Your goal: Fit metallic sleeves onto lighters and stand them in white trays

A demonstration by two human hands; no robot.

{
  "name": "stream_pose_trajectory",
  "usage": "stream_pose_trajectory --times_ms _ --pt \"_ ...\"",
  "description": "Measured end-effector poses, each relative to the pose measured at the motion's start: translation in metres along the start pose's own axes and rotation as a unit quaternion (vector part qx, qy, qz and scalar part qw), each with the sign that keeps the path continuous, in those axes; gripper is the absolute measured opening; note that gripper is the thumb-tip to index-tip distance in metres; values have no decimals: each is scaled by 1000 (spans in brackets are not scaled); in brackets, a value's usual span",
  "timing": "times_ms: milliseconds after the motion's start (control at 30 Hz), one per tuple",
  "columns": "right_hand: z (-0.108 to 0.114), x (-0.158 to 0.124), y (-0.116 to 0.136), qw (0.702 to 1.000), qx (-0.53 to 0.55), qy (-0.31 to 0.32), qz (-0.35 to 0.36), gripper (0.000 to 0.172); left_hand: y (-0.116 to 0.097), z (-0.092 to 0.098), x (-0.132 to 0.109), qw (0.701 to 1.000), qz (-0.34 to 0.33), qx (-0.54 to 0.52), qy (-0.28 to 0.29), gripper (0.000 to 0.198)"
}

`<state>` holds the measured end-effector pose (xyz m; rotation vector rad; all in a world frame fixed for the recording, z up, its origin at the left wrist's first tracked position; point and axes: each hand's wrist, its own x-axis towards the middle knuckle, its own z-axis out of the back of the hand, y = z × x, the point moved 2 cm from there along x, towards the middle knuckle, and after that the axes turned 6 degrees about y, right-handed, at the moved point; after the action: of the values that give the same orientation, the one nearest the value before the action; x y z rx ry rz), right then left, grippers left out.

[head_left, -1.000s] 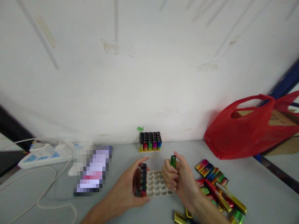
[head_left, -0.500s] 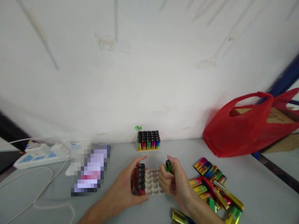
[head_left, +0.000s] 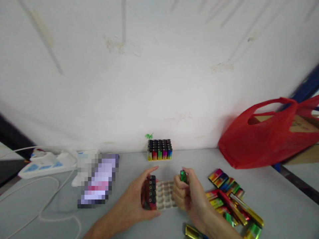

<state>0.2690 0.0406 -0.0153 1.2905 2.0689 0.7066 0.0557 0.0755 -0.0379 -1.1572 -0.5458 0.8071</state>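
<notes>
My left hand [head_left: 133,196] is curved round the left end of a pale tray with round pockets [head_left: 164,196], thumb at its near edge and fingers at the far side. A single row of lighters with black tops [head_left: 152,189] stands upright in the tray beside my palm. My right hand [head_left: 186,192] is closed round a shiny green lighter [head_left: 183,176] over the right end of the tray, and its fingers hide part of the pockets. To the right of this hand lies a loose pile of shiny multicoloured lighters [head_left: 231,209].
Near the wall stands a block of upright lighters [head_left: 159,151]. A red plastic bag [head_left: 256,139] with a cardboard box sits at the right. On the left are a blurred-out phone [head_left: 99,181], a white power strip [head_left: 47,164] and a white cable [head_left: 58,191].
The view has shifted slightly. My right hand still grips the green lighter, which has turned a little and shows more of its green side. My left hand stays on the tray.
</notes>
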Motion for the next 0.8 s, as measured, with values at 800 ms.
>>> stream_pose_trajectory --times_ms 800 --pt "-3 0 6 999 22 43 -2 74 0 -2 -4 999 2 54 6 117"
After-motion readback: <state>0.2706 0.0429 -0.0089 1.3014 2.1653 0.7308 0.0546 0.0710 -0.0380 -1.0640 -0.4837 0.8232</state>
